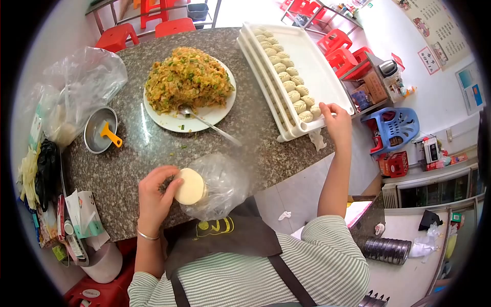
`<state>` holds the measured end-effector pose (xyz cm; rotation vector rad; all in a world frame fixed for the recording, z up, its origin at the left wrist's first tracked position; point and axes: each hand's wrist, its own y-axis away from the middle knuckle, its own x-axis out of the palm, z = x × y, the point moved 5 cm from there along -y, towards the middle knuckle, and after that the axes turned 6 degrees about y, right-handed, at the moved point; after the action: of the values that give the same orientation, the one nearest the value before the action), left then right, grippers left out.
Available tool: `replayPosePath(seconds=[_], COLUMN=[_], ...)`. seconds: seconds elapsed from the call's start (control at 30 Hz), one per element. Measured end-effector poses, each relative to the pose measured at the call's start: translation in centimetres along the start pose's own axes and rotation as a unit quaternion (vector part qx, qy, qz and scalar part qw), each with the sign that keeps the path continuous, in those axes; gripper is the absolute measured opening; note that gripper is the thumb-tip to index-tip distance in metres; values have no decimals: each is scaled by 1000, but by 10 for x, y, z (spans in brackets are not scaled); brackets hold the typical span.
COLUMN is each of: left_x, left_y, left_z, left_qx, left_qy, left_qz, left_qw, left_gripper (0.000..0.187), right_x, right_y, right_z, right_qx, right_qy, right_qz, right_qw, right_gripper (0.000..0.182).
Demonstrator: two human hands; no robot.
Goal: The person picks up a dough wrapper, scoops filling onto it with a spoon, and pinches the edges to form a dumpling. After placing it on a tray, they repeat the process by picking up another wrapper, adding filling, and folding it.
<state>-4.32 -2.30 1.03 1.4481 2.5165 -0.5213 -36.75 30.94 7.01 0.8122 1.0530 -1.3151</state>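
Note:
My left hand [157, 192] pinches the edge of a round, pale dumpling wrapper [190, 186], which lies on others like it on a clear plastic bag [220, 187] at the table's near edge. Over at the white tray [322, 66], my right hand [335, 120] has its fingertips closed at the end of a pleated dumpling [315, 111] in the near corner. Rows of pleated dumplings [288, 86] line the tray's left side. Between my hands and the far edge stands a white plate [169, 124] heaped with chopped yellow-green filling [186, 79], a metal spoon [209, 125] resting in it.
A metal bowl [94, 138] with a yellow-handled scraper [110, 134] sits left on the speckled stone table [138, 204]. Crumpled plastic bags [84, 82] lie behind it. The tray tops a stack. Red stools [117, 37] and a blue chair [394, 125] stand around.

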Motion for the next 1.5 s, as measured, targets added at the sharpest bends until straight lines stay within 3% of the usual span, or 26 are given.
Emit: replayPosePath(seconds=[0.07, 0.3, 0.4, 0.43, 0.47, 0.5, 0.57, 0.6, 0.63, 0.7, 0.77, 0.83, 0.97, 1.03, 1.07, 1.2, 1.3, 1.5], left_x=[1, 1, 5, 6, 7, 5, -9, -8, -10, -8, -5, -5, -10, -16, -18, -15, -6, 20], left_y=[-1, -1, 7, 12, 15, 15, 18, 16, 11, 2, 0, 1, 8, 14, 15, 12, 2, -19], left_z=[-2, -13, -18, -13, -7, -1, 17, 23, 21, 20, 27, 34, 43, 54, 60, 79, 77, 87], left_qx=[8, 44, 9, -43, -94, -95, -107, -114, -119, -163, -183, -173, -199, -217, -217, -228, -238, -250], left_qy=[3, -58, 38, 155, 270, 268, 343, 449, 440, 567, 605, 622, 664, 670, 669, 675, 678, 690], left_qz=[-12, 17, 46, 39, 29, 25, -17, -34, -54, -114, -94, -78, -106, -134, -137, -142, -127, -95], left_qw=[1000, 997, 998, 986, 958, 958, 933, 885, 889, 799, 769, 759, 713, 698, 697, 687, 684, 672], left_gripper=[11, 6, 6, 7, 8, 8, 11, 16, 16, 21, 25, 25, 26, 28, 28, 31, 31, 35], right_x=[0, 5, 3, 2, 1, 1, -9, -14, -10, 13, 43, 85, 145, 149, 142, 124, 137, 140], right_y=[-1, -3, 0, 1, 2, 3, 16, 33, 46, 76, 106, 109, 112, 114, 114, 108, 109, 104], right_z=[3, 5, 5, 7, 10, 13, 27, 49, 67, 108, 154, 172, 171, 171, 171, 169, 159, 158], right_qx=[-88, -85, -79, -90, -103, -106, -163, -177, -185, -269, -370, -405, -380, -386, -416, -387, -402, -343], right_qy=[-99, -110, -84, -86, -89, -91, -158, -193, -225, -291, -245, -178, -157, -172, -199, -154, -152, -175], right_qz=[-47, -12, -9, -35, -63, -60, -180, -187, -161, -56, 69, 71, 82, 102, 40, 4, 31, 47], right_qw=[990, 990, 993, 992, 989, 988, 957, 947, 943, 916, 894, 894, 908, 900, 887, 909, 903, 922], right_gripper=[34, 31, 31, 30, 30, 30, 25, 22, 20, 21, 24, 28, 23, 28, 30, 29, 29, 26])
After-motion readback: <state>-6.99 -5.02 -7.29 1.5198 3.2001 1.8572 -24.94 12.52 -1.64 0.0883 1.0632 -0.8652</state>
